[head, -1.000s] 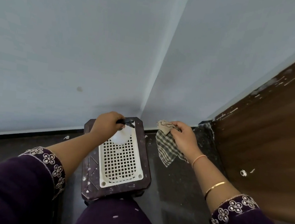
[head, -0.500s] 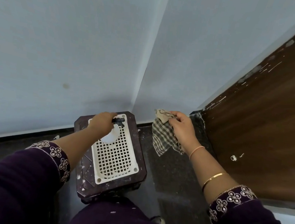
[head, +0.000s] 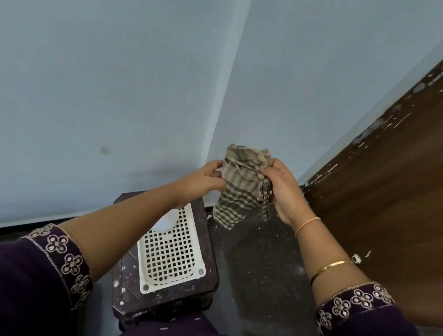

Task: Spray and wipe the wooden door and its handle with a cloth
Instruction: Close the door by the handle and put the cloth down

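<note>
Pale blue walls [head: 101, 71] are meeting in a corner far ahead, and a dark floor [head: 266, 269] is running below them. The wooden door [head: 402, 216] is standing on the right, brown, with white paint specks along its edge. Its handle is not showing, so I cannot tell where it is.

Both hands are holding the checked cloth [head: 240, 186] up in front of the corner, between the stool and the door. The left hand [head: 202, 178] is gripping the left side of the cloth, with its fingers curled on it. The right hand [head: 285, 194] is pinching the right side, with fingers and thumb closed on the bunched top. The bottom of the cloth is hanging loose. I think the person is bunching it into a pad, so it is fitting well in one hand for wiping.

A dark stool [head: 124, 286] with a white grid seat [head: 174, 256] is standing near and left, close to the wall. A white round thing [head: 166, 222] is sitting on the far end of the seat, partly hidden under the left arm. It is likely the spray bottle, resting there so both hands are free.

Nothing is standing between the cloth and the door. The cloth is not touching the door yet.
</note>
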### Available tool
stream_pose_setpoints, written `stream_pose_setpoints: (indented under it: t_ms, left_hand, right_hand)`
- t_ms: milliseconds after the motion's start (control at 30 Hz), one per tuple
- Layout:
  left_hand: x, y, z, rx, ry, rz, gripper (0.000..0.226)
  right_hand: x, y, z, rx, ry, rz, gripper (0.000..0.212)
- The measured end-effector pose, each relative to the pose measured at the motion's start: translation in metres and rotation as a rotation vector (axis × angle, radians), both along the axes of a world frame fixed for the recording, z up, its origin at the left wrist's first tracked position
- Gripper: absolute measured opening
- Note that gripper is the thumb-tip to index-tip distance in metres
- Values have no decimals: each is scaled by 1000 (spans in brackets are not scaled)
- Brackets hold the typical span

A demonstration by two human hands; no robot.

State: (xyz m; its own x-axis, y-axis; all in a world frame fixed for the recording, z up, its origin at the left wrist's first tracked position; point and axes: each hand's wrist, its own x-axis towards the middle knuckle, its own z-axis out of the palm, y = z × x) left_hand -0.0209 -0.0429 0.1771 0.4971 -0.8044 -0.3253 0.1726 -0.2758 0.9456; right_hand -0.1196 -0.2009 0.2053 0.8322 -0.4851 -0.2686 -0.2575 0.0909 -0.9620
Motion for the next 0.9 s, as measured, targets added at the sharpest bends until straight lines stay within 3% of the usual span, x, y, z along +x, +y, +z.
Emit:
stream_pose_setpoints:
  t_ms: [100,300,600,733,900]
  left_hand:
    - [-6,-11,14,-58,34,-29,61]
    - [-16,-35,26,102,-310,200,56]
    - [-42,-66,33,211,-498,90,56]
    - [-41,-68,34,203,-444,57,29]
    - [-46,-72,46,134,-240,-79,17]
  right_hand:
    - [-5,-9,11,-25,3,4,15]
    - [-9,-24,29,-98,-20,-23,15]
    - [-18,-48,56,-154,-82,22,18]
    - [-25,-60,63,-102,-135,24,21]
    - [-30,-73,71,-263,-151,36,15]
